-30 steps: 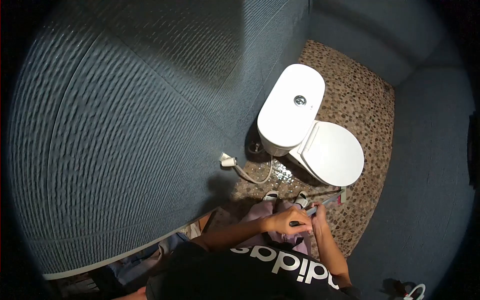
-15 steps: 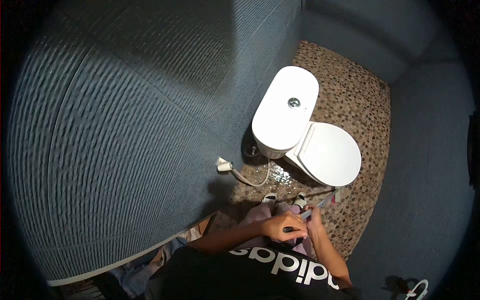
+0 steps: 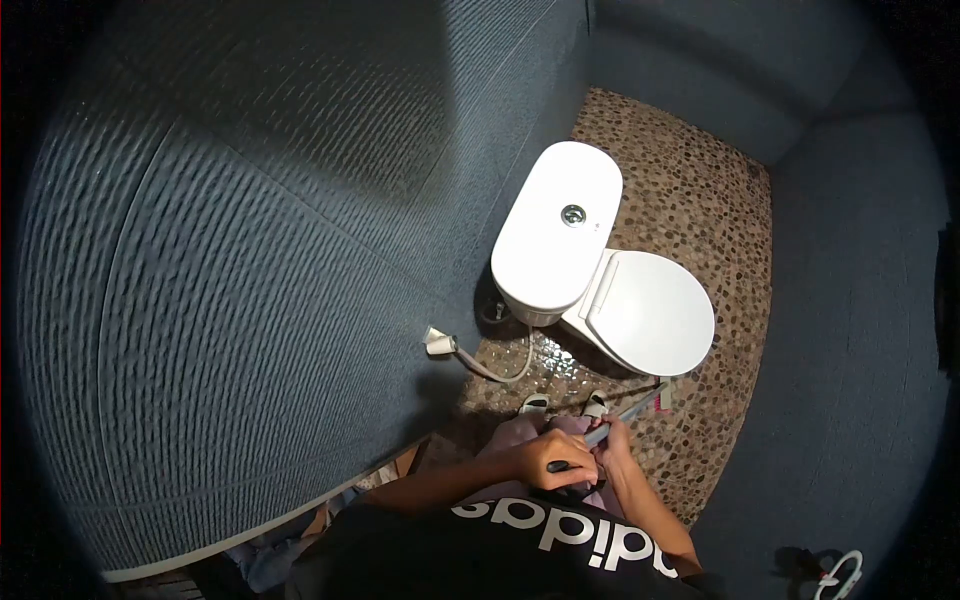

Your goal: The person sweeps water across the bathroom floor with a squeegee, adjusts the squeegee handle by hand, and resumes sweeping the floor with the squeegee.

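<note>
Both my hands are closed around the grey handle of a long-handled scrub brush (image 3: 630, 411). My left hand (image 3: 552, 458) wraps the upper end, where the black tip of the handle sticks out. A little farther down, my right hand (image 3: 614, 442) grips the shaft. The handle slants down toward the pebbled floor (image 3: 715, 230). At its far end, the light brush head with pink bristles is low by the front of the toilet (image 3: 655, 312), whose lid is down. Whether the bristles touch the floor I cannot tell.
A white tank (image 3: 555, 235) with a round flush button stands behind the bowl. A bidet sprayer (image 3: 440, 344) hangs on the textured grey wall (image 3: 250, 300), its hose looping to the tank. The floor shines wet below it. A white hooked fixture (image 3: 842, 575) is at lower right.
The view has shifted slightly, so the toilet and sprayer appear a little farther left and lower. Both hands keep their grip on the scrub brush, whose head stays near the bowl.
</note>
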A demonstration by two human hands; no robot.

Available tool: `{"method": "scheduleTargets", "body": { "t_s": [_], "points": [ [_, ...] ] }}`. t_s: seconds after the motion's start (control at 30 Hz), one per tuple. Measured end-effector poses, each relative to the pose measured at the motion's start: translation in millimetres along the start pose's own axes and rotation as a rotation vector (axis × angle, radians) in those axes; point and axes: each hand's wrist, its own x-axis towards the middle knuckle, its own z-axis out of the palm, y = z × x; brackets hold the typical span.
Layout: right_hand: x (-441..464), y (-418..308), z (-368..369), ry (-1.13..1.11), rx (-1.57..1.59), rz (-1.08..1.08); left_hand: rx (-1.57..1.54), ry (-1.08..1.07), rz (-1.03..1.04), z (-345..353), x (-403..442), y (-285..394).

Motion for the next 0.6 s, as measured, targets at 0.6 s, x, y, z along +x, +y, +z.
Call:
{"method": "scheduleTargets", "body": {
  "t_s": [0.6],
  "points": [
    [30, -10, -15, 0.042, -0.095, -0.005, 0.021, 0.126, -0.054, -3, 5, -32]
  ]
}}
